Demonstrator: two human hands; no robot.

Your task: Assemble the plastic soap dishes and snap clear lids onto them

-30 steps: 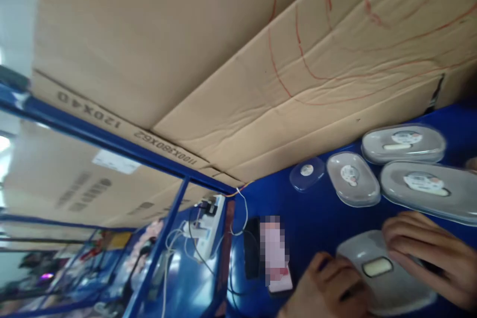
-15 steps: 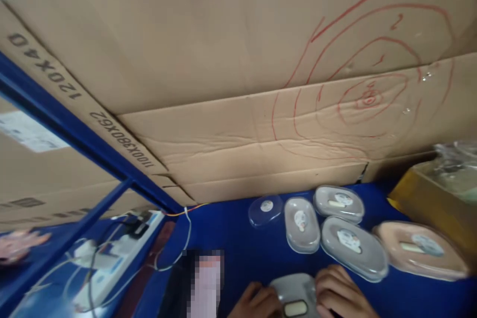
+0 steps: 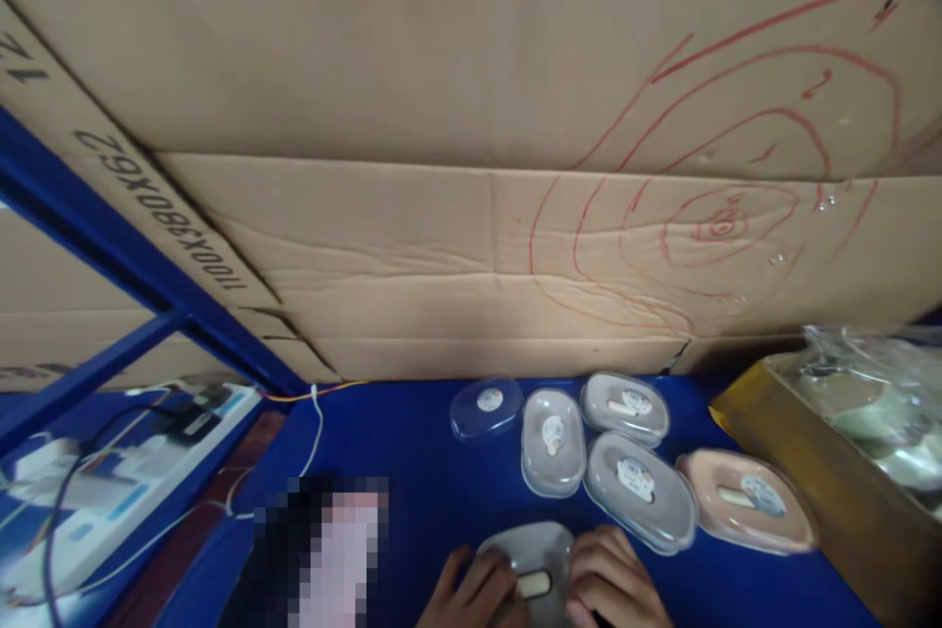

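Note:
At the bottom of the head view lies a grey rounded plastic box (image 3: 531, 542) with a cream oblong piece set in its top. My left hand (image 3: 478, 589) has its fingers curled over the left side of the box. On the opposite side, my right hand (image 3: 614, 577) grips the edge with bent fingers. Beyond my hands, several similar boxes rest on the blue surface: a grey one (image 3: 553, 446), another grey one (image 3: 642, 496) and a peach one (image 3: 747, 502). They have clear covers with round labels. A loose clear cover (image 3: 486, 409) lies to their left.
A brown carton (image 3: 810, 471) with plastic-wrapped pale green items stands at the right. On the left are a power strip (image 3: 129, 500) with plugs and cables, and a blue metal frame (image 3: 95, 245). Cardboard (image 3: 412, 245) with red rings forms the back wall.
The view has turned slightly, so the boxes and hands appear further left and more of the right carton shows. Both hands remain on the grey box.

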